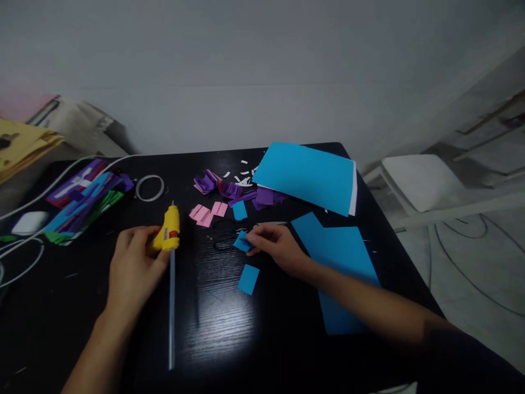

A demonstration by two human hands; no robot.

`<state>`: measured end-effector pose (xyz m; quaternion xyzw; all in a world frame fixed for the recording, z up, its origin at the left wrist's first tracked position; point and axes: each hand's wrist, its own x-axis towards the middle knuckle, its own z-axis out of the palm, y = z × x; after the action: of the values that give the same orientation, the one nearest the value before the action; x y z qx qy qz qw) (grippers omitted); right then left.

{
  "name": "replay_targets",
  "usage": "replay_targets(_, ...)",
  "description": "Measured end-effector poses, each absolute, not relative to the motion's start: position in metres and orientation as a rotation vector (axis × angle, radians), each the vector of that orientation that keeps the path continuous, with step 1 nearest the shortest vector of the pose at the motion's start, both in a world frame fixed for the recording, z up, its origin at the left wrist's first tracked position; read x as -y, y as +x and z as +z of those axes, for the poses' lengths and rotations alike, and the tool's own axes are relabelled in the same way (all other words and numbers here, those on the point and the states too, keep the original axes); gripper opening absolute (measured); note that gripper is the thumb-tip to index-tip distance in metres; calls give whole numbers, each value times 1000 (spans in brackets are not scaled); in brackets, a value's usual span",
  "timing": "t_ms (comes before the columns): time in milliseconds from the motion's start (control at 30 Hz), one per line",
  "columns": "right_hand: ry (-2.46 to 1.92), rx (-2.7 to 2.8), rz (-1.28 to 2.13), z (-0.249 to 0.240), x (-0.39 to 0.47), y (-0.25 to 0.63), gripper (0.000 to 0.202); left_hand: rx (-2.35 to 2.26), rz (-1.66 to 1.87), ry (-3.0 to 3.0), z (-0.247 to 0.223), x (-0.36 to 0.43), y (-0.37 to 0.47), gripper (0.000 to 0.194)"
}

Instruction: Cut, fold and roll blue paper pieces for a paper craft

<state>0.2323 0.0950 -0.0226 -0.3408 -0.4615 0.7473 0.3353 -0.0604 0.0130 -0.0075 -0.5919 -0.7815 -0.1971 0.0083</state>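
My left hand (137, 262) is wrapped round the handle of a yellow glue gun (170, 227), whose long clear glue stick (171, 312) points toward me. My right hand (274, 246) pinches a small folded blue paper piece (243, 241) just above the dark table. Below it lies a flat blue paper rectangle (248, 279), and another blue piece (239, 210) is above it. Black-handled scissors (223, 241) lie partly behind the right hand. Folded pink pieces (204, 215) sit to the upper left of that hand.
Large blue sheets (307, 175) cover the back right of the black table (213, 350); a cut blue sheet (340, 251) lies under my right forearm. Purple folded strips (207, 181), white scraps, a tape ring (150, 187), coloured paper strips (82, 202) and white cables are around. A white stool (422, 180) stands right.
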Motion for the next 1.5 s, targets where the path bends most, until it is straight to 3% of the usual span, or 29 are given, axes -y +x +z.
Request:
replay_targets(333, -930, 1338, 1830, -26, -92, 236, 25, 2584, -524, -1820, -5, -14, -62, 29)
replay_targets(767, -897, 1050, 2085, -23, -93, 234, 42, 2641, -501, -1798, -7, -14, -64, 46)
replay_targets(1133, -925, 1216, 2017, -14, -89, 236, 40, 2493, -566, -1846, -7, -13, -71, 35)
replay_targets(1200, -924, 1283, 1971, -11, -87, 236, 38, 2424, -651, -1852, 3, -11, -62, 31)
replay_targets(1333, -940, 1429, 1855, -4, -79, 235, 33, 2165, -1189, -2002, 19, -1, -26, 14)
replay_targets(1500, -941, 1557, 1686, 0, -66, 231, 29, 2001, -1149, -2574, 19, 7, 20, 17)
